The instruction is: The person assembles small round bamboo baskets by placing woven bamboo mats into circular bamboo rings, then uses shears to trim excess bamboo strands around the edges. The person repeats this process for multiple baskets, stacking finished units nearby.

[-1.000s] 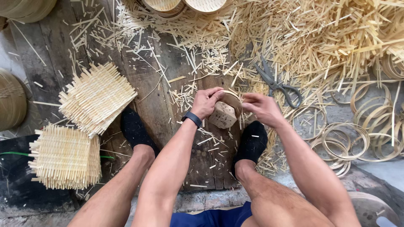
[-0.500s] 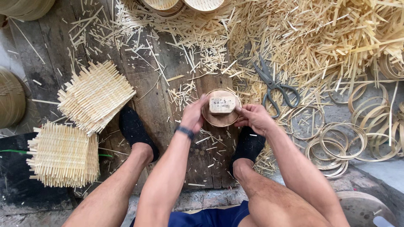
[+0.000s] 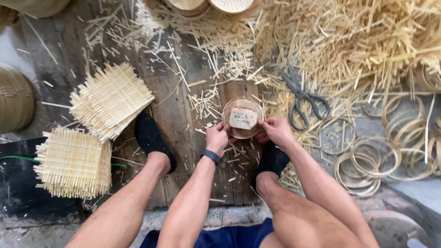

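A small round bamboo hoop frame [image 3: 232,107] with a pale rectangular block [image 3: 243,118] resting inside it lies on the wooden board between my feet. My left hand [image 3: 217,138] grips the frame's near left rim; a dark band sits on that wrist. My right hand [image 3: 276,131] grips the near right rim. Both hands press the frame down flat against the board.
Two stacks of woven bamboo mats [image 3: 110,101] [image 3: 72,162] lie at the left. Grey scissors [image 3: 301,97] rest right of the frame. Several bamboo rings [image 3: 372,156] sit at the right. A heap of bamboo strips [image 3: 349,41] fills the top right. My dark shoes [image 3: 151,138] flank the board.
The round frame was tilted up in my hands a second ago; now it lies flat on the board with the block facing up, and both hands have slid to its near rim.
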